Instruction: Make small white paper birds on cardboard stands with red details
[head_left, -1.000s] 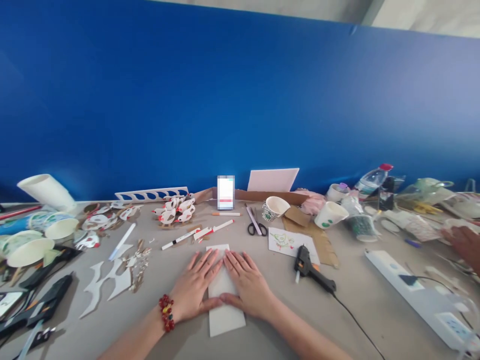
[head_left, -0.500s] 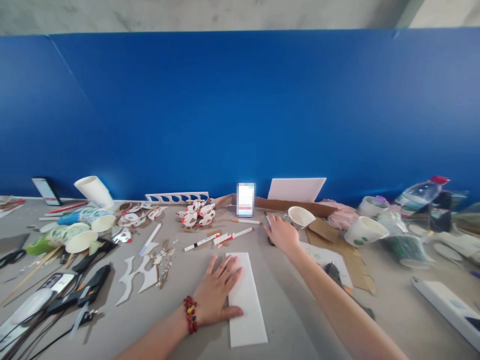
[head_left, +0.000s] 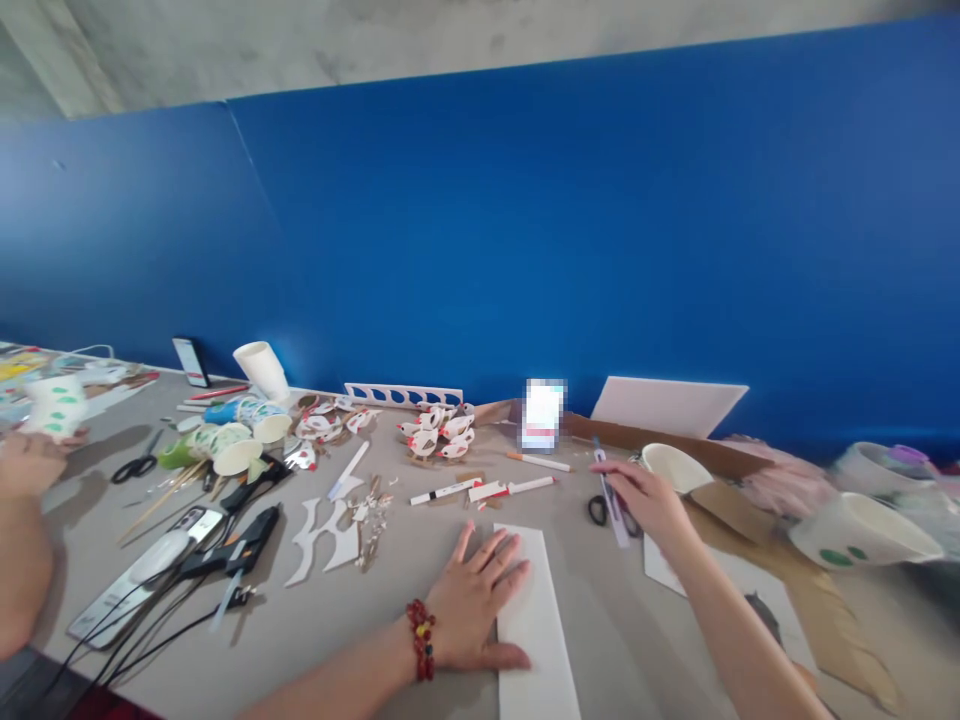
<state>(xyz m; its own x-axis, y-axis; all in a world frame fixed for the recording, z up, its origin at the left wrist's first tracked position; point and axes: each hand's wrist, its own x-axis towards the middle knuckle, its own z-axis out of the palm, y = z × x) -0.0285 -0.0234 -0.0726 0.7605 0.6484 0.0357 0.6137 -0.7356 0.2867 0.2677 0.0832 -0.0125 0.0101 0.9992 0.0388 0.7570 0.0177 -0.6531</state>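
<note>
My left hand (head_left: 476,605), with a red bead bracelet at its wrist, lies flat with fingers spread on a white board strip (head_left: 536,620). Over to the right, my right hand (head_left: 641,500) has its fingers closed around a slim pale-purple tool (head_left: 616,515) with a blue tip; its exact kind is not clear. Black-handled scissors (head_left: 598,511) lie under that tool, partly hidden by the fingers. Just left of the right hand are a marker with an orange-brown end (head_left: 540,461) and a red-tipped marker (head_left: 532,484).
White bird cutouts (head_left: 439,430) stand clustered at the back. Cut white scraps (head_left: 330,535), a glue gun (head_left: 244,545) with cables and paper cups (head_left: 238,455) fill the left. Cardboard (head_left: 810,600) lies right. Another person's hand (head_left: 34,460) is by a spotted cup at far left.
The view has swung left, so things sit further right, and another person's arm has appeared. The pale-purple tool and scissor handles now show at my right hand. My left hand stays on the strip.
</note>
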